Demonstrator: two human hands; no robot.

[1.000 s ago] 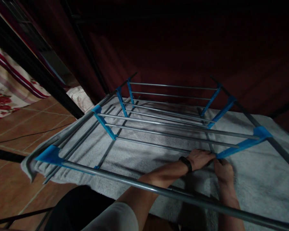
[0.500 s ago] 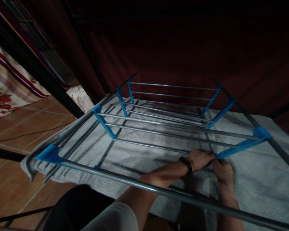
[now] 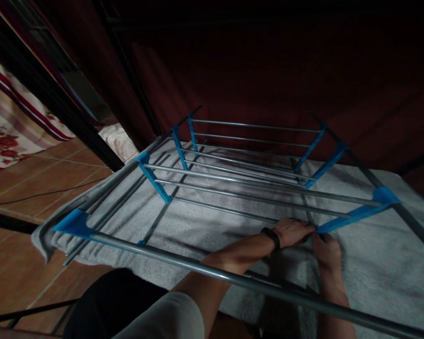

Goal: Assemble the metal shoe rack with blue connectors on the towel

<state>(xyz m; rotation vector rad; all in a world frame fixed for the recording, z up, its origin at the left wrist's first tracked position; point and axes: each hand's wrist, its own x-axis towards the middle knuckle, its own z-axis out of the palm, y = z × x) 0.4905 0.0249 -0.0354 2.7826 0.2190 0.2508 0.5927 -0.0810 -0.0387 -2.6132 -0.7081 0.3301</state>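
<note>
A drying rack frame of grey metal tubes [image 3: 240, 181] with blue plastic brackets [image 3: 157, 181] lies on a grey blanket. My left hand [image 3: 293, 231], with a black band at the wrist, reaches under the front tube [image 3: 198, 268]. Its fingers are closed around the right end of the lowest rod [image 3: 226, 213]. Close beside it, my right hand [image 3: 327, 249] pinches the lower end of the right blue bracket [image 3: 353, 219]. Both hands meet at this joint, and my fingers hide the exact contact.
The grey blanket [image 3: 381, 278] covers the surface under the rack. Behind hangs a dark red curtain [image 3: 254, 70]. Black metal posts [image 3: 74, 117] stand at the left, with a tiled floor [image 3: 56, 181], a thin cable and a flowered cloth [image 3: 7, 136] beyond.
The view has shifted very slightly. Both hands stay at the same joint, with only a slight shift of the fingers.
</note>
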